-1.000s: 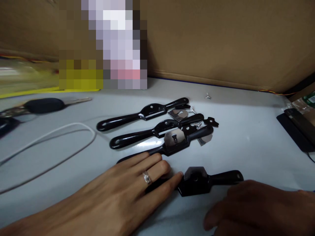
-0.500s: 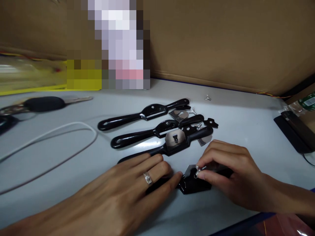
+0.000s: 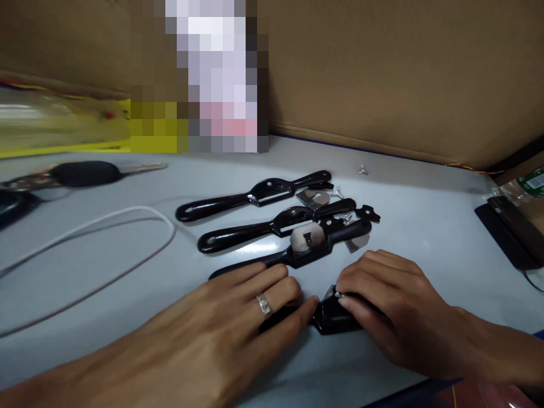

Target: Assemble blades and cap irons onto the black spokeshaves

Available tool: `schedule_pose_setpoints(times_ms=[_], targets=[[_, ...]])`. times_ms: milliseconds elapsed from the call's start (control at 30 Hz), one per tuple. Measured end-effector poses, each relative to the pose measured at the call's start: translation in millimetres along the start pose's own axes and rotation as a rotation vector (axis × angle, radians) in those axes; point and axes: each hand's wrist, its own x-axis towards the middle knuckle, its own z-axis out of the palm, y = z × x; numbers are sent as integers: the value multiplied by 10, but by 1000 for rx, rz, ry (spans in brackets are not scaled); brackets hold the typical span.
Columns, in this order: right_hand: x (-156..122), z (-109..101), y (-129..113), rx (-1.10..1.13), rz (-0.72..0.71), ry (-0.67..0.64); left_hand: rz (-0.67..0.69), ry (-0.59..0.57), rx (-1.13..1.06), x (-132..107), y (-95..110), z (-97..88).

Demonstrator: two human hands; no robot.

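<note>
Nearest me on the table lies a black spokeshave (image 3: 335, 318), its ends partly hidden by my hands. My left hand (image 3: 238, 328), with a ring on one finger, is wrapped over its left handle, the index fingertip at the body. My right hand (image 3: 395, 317) covers the other end; thumb and fingers pinch a small silver wing screw (image 3: 339, 294) against the body. A sliver of a grey blade (image 3: 328, 292) shows behind it. Just beyond lies another spokeshave (image 3: 314, 258) with a blade (image 3: 302, 238) resting on its middle.
Two more spokeshave bodies (image 3: 212, 209) (image 3: 233, 237) lie behind, with loose blades (image 3: 313, 196), black cap pieces (image 3: 368, 213) and wing screws (image 3: 362, 170). Keys (image 3: 85, 173) and a white cable (image 3: 140, 208) are at left. A black device (image 3: 510, 229) sits at right, before a cardboard wall (image 3: 382, 73).
My right hand has lowered the wing screw onto the spokeshave body, and its fingers now cover more of the blade. My left hand keeps its hold. The whole view has shifted slightly.
</note>
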Motion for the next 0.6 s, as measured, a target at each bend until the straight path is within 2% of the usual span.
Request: schedule_pose_setpoints(times_ms=[200, 400, 600], targets=[[-83, 57, -8, -77, 2, -48, 1, -2, 30, -5, 10, -1], [-88, 106, -23, -76, -60, 95, -23, 4, 3, -10, 12, -17], [-88, 62, -53, -42, -54, 97, -20, 2, 28, -67, 28, 48]])
